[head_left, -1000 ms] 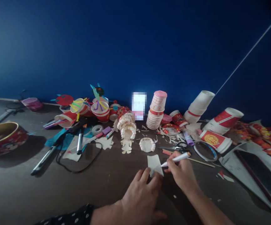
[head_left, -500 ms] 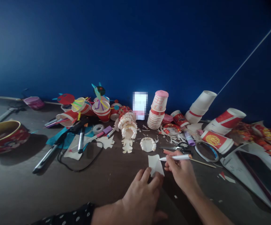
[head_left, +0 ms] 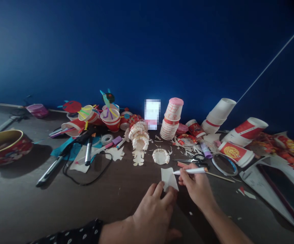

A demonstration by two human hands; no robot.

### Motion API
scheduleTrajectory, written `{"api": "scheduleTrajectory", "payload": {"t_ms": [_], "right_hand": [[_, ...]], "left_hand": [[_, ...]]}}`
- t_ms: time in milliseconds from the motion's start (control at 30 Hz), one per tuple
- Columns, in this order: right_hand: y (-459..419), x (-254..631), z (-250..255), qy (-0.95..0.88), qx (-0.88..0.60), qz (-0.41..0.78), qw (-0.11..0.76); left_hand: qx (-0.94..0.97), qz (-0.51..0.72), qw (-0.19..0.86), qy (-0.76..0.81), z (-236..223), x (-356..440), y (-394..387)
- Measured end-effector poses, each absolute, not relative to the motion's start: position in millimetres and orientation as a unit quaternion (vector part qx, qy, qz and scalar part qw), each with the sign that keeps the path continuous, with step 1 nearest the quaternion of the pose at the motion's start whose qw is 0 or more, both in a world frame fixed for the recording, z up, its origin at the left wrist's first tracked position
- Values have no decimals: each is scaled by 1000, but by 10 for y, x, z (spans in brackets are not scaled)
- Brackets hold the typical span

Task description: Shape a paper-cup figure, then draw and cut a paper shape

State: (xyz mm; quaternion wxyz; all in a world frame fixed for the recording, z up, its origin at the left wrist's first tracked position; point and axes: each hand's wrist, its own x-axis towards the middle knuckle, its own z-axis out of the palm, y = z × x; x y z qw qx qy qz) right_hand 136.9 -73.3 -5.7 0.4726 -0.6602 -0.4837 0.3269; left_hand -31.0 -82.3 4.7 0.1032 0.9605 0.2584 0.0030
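Note:
My right hand (head_left: pixel 194 181) pinches a white marker pen (head_left: pixel 190 171), its tip at the upper right edge of a small white piece of paper (head_left: pixel 167 176). The fingertips of my left hand (head_left: pixel 155 206) rest on the paper's lower part and hide some of it; the fingers are stretched out. Just beyond the paper lies a round white piece with a beaded-looking rim (head_left: pixel 161 156). Left of that is a figure-shaped paper cut-out (head_left: pixel 138 158). Black-handled scissors (head_left: pixel 196 158) and a thin stick (head_left: pixel 220 177) lie past my right hand.
Stacked paper cups (head_left: pixel 171 118) stand at the back, with cup crafts (head_left: pixel 110 118) to their left. A red bowl (head_left: pixel 24 149) and a hair straightener-like tool (head_left: pixel 50 171) are at the left. Tape (head_left: pixel 224 164), a purple glue stick (head_left: pixel 206 149) and a phone (head_left: pixel 284 189) lie right.

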Motion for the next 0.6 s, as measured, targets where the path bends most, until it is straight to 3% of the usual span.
{"api": "scheduleTrajectory", "payload": {"t_ms": [600], "right_hand": [[-738,1384,18,-571,-660,261,412]], "left_hand": [[959,4,102,263,52,-304,-827]]}}
